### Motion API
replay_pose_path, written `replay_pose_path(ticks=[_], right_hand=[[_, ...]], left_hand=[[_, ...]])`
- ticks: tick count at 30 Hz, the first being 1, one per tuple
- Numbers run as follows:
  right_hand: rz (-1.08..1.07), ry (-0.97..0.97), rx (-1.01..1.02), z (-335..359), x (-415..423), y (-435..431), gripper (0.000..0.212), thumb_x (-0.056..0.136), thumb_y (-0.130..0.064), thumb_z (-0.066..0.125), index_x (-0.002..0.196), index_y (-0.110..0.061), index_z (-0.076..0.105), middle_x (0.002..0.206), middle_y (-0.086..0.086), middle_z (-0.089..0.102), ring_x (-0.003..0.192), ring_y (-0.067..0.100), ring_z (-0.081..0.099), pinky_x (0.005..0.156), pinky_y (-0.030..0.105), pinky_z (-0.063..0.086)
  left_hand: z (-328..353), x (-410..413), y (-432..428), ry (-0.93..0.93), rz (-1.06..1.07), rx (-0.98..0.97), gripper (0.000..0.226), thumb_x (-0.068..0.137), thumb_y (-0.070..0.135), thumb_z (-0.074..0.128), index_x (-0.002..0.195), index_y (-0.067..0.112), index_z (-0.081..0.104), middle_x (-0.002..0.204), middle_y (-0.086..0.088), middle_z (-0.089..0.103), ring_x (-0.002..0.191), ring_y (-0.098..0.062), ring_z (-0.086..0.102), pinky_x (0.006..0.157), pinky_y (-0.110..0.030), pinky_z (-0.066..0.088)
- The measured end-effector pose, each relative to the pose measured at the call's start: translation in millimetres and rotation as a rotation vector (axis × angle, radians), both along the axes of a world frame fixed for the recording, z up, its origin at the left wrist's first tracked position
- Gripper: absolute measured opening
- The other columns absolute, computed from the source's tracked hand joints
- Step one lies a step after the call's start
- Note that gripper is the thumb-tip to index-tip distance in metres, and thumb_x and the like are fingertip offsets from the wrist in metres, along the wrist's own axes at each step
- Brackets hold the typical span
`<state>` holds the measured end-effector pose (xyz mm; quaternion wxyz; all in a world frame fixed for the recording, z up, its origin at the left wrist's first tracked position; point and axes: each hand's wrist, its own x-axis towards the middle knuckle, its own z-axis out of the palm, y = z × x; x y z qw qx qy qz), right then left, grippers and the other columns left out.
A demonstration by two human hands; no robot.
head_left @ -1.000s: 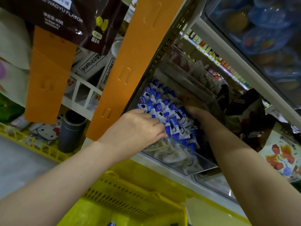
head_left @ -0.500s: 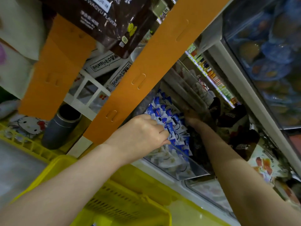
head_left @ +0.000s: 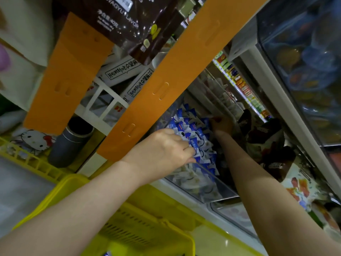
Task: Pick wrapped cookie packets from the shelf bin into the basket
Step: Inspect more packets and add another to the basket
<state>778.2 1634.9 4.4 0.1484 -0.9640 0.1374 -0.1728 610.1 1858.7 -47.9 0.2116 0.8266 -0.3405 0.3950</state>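
Cookie packets (head_left: 191, 137): blue-and-white, heaped in the clear shelf bin (head_left: 203, 189), none yet lifted clear.
Left hand (head_left: 164, 150): fingers curled into the heap, pinching packets (close firmly on the crinkly wrap before lifting).
Right hand (head_left: 222, 124): deep at the heap's far side, dim; grip cannot be told.
Basket (head_left: 147, 231): yellow, below the bin; carry straight down over its rim.

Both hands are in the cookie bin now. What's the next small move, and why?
Probably lift the left hand out of the clear bin and lower it over the yellow basket below: its fingers already curl round cookie packets at the front. The right hand sits deeper in, its grip unclear.
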Motion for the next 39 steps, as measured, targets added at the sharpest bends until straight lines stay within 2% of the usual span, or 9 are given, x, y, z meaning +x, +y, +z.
replay_pose_path(ticks=[3, 6, 13, 19, 23, 26, 29, 33, 39], right_hand=[[0.047, -0.108, -0.018, 14.0, -17.9, 7.4, 0.025, 0.094, -0.02, 0.049, 0.11, -0.006, 0.063, 0.115, 0.014, 0.063, 0.105, 0.027, 0.058, 0.091, 0.035, 0.044], [0.217, -0.186, -0.03, 25.6, -49.3, 17.6, 0.021, 0.095, -0.019, 0.049, 0.102, -0.005, 0.064, 0.105, 0.013, 0.065, 0.089, 0.023, 0.058, 0.076, 0.027, 0.042], [0.505, -0.385, 0.063, 45.0, -139.8, 45.0, 0.007, 0.09, -0.02, 0.058, 0.093, -0.016, 0.063, 0.083, -0.005, 0.065, 0.076, 0.005, 0.06, 0.066, 0.014, 0.046], [0.69, -0.46, 0.245, 46.3, -221.1, 52.7, 0.009, 0.092, -0.017, 0.055, 0.09, -0.026, 0.054, 0.079, -0.015, 0.057, 0.073, 0.0, 0.058, 0.064, 0.015, 0.046], [0.716, -0.349, 0.382, 20.8, -258.2, 46.0, 0.009, 0.092, -0.016, 0.055, 0.09, -0.024, 0.054, 0.076, -0.013, 0.056, 0.068, 0.0, 0.056, 0.062, 0.015, 0.044], [0.644, -0.174, 0.525, -11.0, -276.6, 41.8, 0.009, 0.092, -0.013, 0.055, 0.084, -0.018, 0.054, 0.067, -0.012, 0.055, 0.061, 0.0, 0.052, 0.056, 0.025, 0.046], [0.528, 0.028, 0.712, -36.0, -286.6, 40.7, 0.013, 0.093, -0.013, 0.052, 0.082, -0.02, 0.053, 0.072, -0.006, 0.059, 0.063, 0.003, 0.054, 0.054, 0.026, 0.049], [0.451, 0.265, 0.896, -58.8, -292.2, 39.7, 0.011, 0.095, -0.018, 0.048, 0.088, -0.013, 0.055, 0.075, -0.001, 0.061, 0.062, -0.001, 0.057, 0.052, 0.017, 0.05], [0.391, 0.318, 0.973, -84.0, -296.0, 38.8, 0.017, 0.094, -0.018, 0.051, 0.081, -0.01, 0.059, 0.07, 0.002, 0.059, 0.056, 0.0, 0.057, 0.05, 0.016, 0.049]], left_hand=[[3.0, -3.7, -1.2, 0.044, 0.014, 0.041, 0.034, 0.091, 0.035, 0.045, 0.066, 0.021, 0.063, 0.059, 0.009, 0.062, 0.056, -0.01, 0.059, 0.059, -0.021, 0.044], [7.0, -11.2, -3.2, 0.093, 0.054, 0.056, 0.028, 0.09, 0.034, 0.052, 0.07, 0.02, 0.067, 0.064, 0.006, 0.066, 0.06, -0.013, 0.063, 0.063, -0.024, 0.046], [14.8, -38.4, -10.7, 0.307, 0.013, -0.084, 0.021, 0.1, 0.022, 0.035, 0.112, 0.018, 0.052, 0.11, 0.002, 0.057, 0.105, -0.018, 0.048, 0.09, -0.027, 0.031], [18.3, -77.3, -21.9, 0.414, 0.019, -0.306, 0.015, 0.096, 0.019, 0.042, 0.105, 0.013, 0.053, 0.099, 0.0, 0.053, 0.095, -0.018, 0.047, 0.081, -0.03, 0.035], [7.2, -101.6, -25.9, 0.701, -0.143, -0.622, 0.015, 0.094, 0.034, 0.042, 0.094, 0.02, 0.047, 0.086, 0.006, 0.051, 0.077, -0.005, 0.046, 0.064, -0.019, 0.034], [-1.6, -116.6, -36.7, 1.024, -0.271, -0.892, 0.031, 0.083, 0.046, 0.047, 0.089, 0.016, 0.051, 0.079, 0.004, 0.059, 0.073, -0.006, 0.054, 0.07, -0.025, 0.042], [-15.8, -122.1, -48.1, 1.242, -0.216, -1.104, 0.009, 0.086, 0.024, 0.06, 0.086, 0.018, 0.052, 0.085, -0.001, 0.063, 0.081, -0.014, 0.06, 0.074, -0.032, 0.045], [-37.9, -127.4, -50.9, 1.358, -0.116, -1.086, 0.013, 0.087, 0.013, 0.062, 0.088, 0.022, 0.052, 0.092, -0.003, 0.063, 0.082, -0.015, 0.064, 0.073, -0.031, 0.05], [-57.5, -135.7, -52.3, 1.439, -0.129, -1.006, 0.02, 0.086, 0.001, 0.06, 0.089, 0.019, 0.052, 0.101, -0.009, 0.063, 0.09, -0.022, 0.063, 0.074, -0.031, 0.052]])
